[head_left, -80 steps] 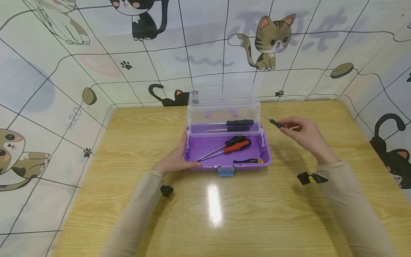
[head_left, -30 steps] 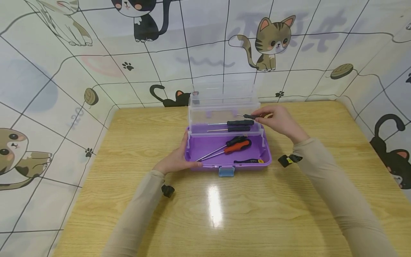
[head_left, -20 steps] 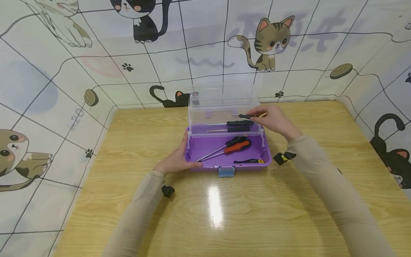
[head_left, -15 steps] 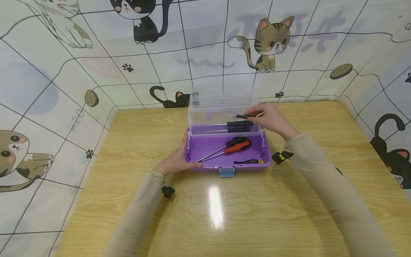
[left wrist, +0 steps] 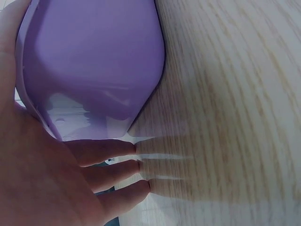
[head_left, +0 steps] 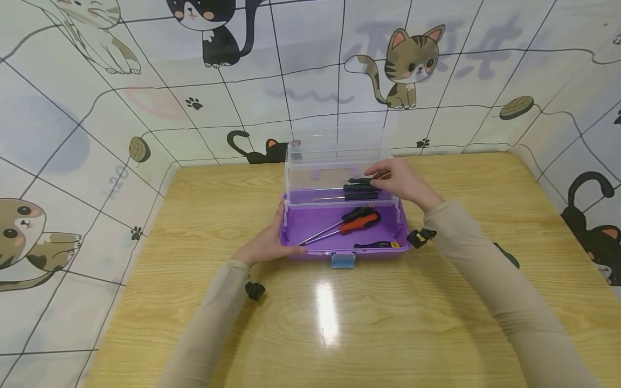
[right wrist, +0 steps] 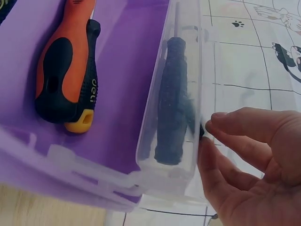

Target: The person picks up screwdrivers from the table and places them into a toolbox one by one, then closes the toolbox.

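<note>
My right hand (head_left: 400, 180) pinches a small dark-handled screwdriver (head_left: 358, 181) at the back of the clear upper tray (head_left: 310, 204). Two black-handled screwdrivers lie in that tray; the right wrist view shows one handle (right wrist: 171, 99) through the plastic. The purple toolbox (head_left: 308, 218) stands open on the table. My left hand (head_left: 264, 245) rests against its front left corner, thumb on the front rim. In the left wrist view several straight fingers (left wrist: 115, 174) reach down beside the corner to the table.
On the box floor lie a red-and-black screwdriver (head_left: 360, 223), a black-handled screwdriver (head_left: 350, 216) and a black tool with a yellow end (head_left: 375, 245). A blue latch (head_left: 343, 261) hangs at the front. A dark green object (head_left: 506, 255) shows partly behind my right sleeve.
My right hand has carried the small screwdriver leftward from beside the box, then lowered it at the tray's back. My left hand stays at the corner.
</note>
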{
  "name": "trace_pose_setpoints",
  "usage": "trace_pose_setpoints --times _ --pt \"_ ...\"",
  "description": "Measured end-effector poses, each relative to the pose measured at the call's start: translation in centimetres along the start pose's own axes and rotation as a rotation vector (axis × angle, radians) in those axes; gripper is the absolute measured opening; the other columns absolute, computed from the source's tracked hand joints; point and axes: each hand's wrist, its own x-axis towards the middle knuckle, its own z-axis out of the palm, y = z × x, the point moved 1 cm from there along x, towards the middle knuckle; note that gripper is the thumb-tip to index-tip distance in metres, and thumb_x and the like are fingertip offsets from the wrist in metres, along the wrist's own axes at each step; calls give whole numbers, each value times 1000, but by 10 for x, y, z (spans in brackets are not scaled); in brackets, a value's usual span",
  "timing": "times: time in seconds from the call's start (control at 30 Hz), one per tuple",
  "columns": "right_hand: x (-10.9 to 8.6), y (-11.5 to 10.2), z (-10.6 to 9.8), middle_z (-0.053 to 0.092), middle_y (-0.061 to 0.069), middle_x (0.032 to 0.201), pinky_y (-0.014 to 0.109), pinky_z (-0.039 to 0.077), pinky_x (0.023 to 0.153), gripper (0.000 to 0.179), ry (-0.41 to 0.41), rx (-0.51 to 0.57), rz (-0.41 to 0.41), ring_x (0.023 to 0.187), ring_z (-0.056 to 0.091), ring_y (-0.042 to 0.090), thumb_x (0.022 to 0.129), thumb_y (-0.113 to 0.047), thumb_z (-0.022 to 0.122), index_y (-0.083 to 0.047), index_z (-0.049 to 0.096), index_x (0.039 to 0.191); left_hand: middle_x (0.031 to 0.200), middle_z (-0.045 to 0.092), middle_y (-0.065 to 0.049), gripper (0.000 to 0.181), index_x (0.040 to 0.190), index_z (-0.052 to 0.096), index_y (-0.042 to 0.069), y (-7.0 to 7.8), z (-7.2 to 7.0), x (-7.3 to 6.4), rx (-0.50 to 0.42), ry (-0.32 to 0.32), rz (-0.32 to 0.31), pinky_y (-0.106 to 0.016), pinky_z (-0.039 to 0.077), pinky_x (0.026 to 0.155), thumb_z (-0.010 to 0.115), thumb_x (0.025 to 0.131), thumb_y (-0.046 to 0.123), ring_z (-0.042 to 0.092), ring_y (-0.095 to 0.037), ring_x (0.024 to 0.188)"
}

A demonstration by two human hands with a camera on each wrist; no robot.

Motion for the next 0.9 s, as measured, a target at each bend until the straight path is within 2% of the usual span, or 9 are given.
trace_pose_setpoints --times 0.13,0.3,0.63,0.9 --pt "-6 1 -3 60 26 118 48 47 93 26 6 19 -6 109 57 39 91 3 60 11 64 115 157 6 -25 123 151 -22 14 -1 1 1 -10 -1 7 -54 22 110 79 81 17 22 -47 137" --pt "-15 2 -7 63 24 112 48 49 89 22 21 -2 -43 102 60 36 90 3 62 10 65 111 156 6 -25 124 151 -23 17 -1 1 0 -26 3 4 -54 23 110 79 80 17 24 -47 137" --pt "-34 4 -12 64 25 112 48 50 87 24 24 22 -27 99 61 34 90 2 61 10 65 113 156 8 -27 124 151 -23 17 1 1 -1 -14 2 -3 -54 24 110 79 80 18 25 -47 136" --pt "-51 10 -16 65 22 111 48 51 84 22 70 -10 -15 97 61 33 92 -3 63 6 67 111 156 7 -26 124 151 -23 18 -1 1 0 -19 -3 -7 -54 23 110 79 81 19 24 -47 137"
